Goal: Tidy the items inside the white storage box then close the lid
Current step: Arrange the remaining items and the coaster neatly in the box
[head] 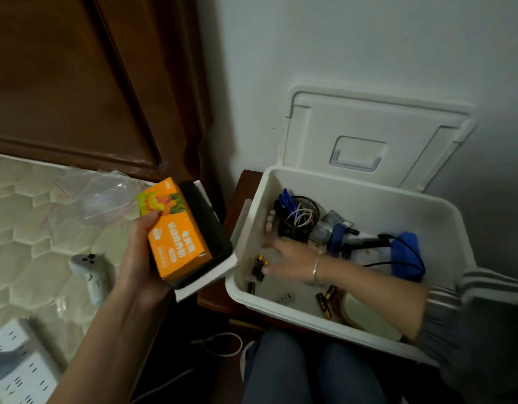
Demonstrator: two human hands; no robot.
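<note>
The white storage box (444, 228) stands open on a small wooden stand, its lid (368, 121) leaning back against the wall. Inside are a black mesh cup (306, 204) with blue pens and a white cable, loose black batteries (259, 265), a blue object (406, 255) with black cords, and other small items. My left hand (141, 258) holds an orange carton (176, 237) stacked with a black-and-white box, left of the storage box. My right hand (287, 258) reaches into the box, blurred, fingers spread low over the batteries near the left wall.
A quilted mattress (33, 217) with clear plastic wrap lies at left, a grey controller (91, 269) and a white power strip (22, 371) on it. A dark wooden headboard (77, 83) rises behind. A white cable (223, 345) lies on the floor by my knees.
</note>
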